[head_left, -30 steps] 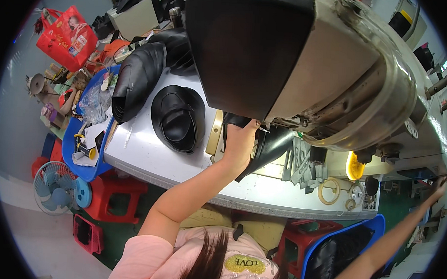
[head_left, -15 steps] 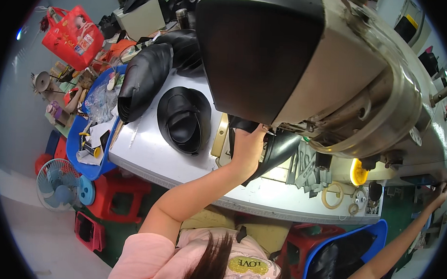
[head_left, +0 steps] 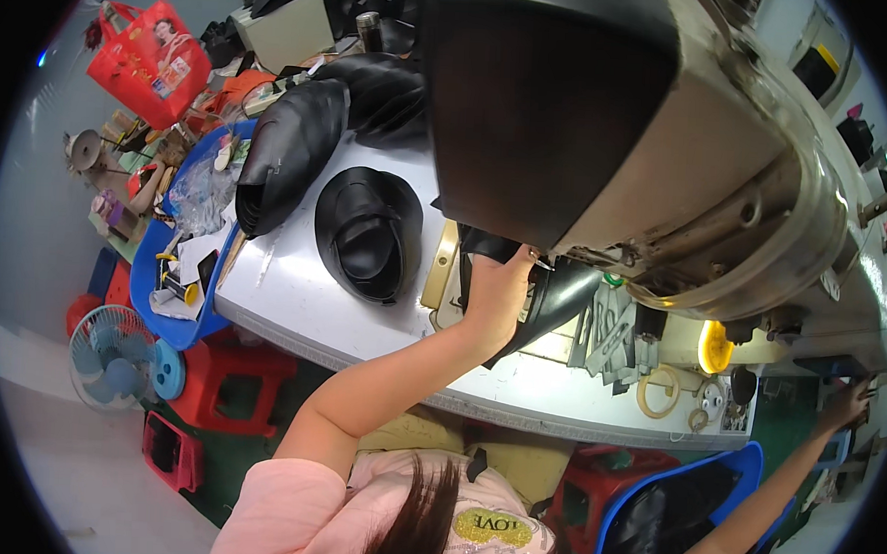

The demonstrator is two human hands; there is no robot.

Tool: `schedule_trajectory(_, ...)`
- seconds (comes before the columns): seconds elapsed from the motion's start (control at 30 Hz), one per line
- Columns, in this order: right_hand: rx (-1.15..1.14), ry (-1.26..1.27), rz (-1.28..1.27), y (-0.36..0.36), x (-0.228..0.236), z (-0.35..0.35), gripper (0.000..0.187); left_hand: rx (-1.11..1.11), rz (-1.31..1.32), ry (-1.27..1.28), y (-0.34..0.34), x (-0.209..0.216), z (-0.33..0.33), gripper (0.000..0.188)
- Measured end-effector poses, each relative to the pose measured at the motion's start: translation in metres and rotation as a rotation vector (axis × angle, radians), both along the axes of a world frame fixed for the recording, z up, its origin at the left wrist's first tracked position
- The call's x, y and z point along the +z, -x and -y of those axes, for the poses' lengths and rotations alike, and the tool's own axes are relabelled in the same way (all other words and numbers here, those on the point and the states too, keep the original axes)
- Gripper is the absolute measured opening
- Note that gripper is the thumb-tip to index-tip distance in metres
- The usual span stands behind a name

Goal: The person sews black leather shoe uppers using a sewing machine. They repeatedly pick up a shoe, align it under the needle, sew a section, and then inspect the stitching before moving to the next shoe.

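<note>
A black leather piece (head_left: 558,300) lies under the head of a large sewing machine (head_left: 725,170). My left hand (head_left: 501,284) is closed on its near-left part, close to the needle area. The machine's dark cover hides part of the leather and some fingertips. A small metal tip shows beside my left thumb; I cannot make out what it belongs to. At the far right, by the machine's end, my right hand (head_left: 847,402) is held out with fingers apart and nothing visible in them. A folded black leather piece (head_left: 368,236) rests on the white table (head_left: 294,305), left of my left hand.
Black leather rolls (head_left: 291,152) lie at the back left. Beside the table stands a blue tray (head_left: 146,289) of odds and ends. Grey strips (head_left: 614,334) and a tape ring (head_left: 659,390) sit near the front edge. A blue bin (head_left: 752,469) holds black pieces below.
My right hand has drawn back slightly from the machine's far end, and its fingers have spread. My left hand stays on the leather. The view has shifted slightly.
</note>
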State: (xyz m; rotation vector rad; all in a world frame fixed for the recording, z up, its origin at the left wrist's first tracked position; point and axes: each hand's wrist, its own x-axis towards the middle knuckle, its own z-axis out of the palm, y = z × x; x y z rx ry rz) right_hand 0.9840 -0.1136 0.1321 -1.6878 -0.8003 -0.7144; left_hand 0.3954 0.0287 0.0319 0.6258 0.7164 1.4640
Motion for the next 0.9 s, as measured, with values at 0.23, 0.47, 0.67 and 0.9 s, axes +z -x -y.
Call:
schedule_trajectory(0.23,0.134,0.042,0.379,0.153,-0.063,0.028,0.023,-0.004,-0.075,0.091,-0.004,0.009,0.002,0.026)
schedule_trajectory(0.47,0.416,0.411,0.588,0.296,-0.084,0.009,0.030,0.009,-0.067,0.056,-0.001,0.006,0.000,0.021)
schedule_trajectory(0.67,0.441,0.386,0.555,0.296,-0.083,0.013,0.029,-0.032,-0.095,0.068,0.002,0.002,0.007,0.023)
schedule_trajectory(0.9,0.375,0.373,0.505,0.221,-0.064,0.022,0.018,-0.058,-0.049,0.096,0.004,0.005,0.019,0.028)
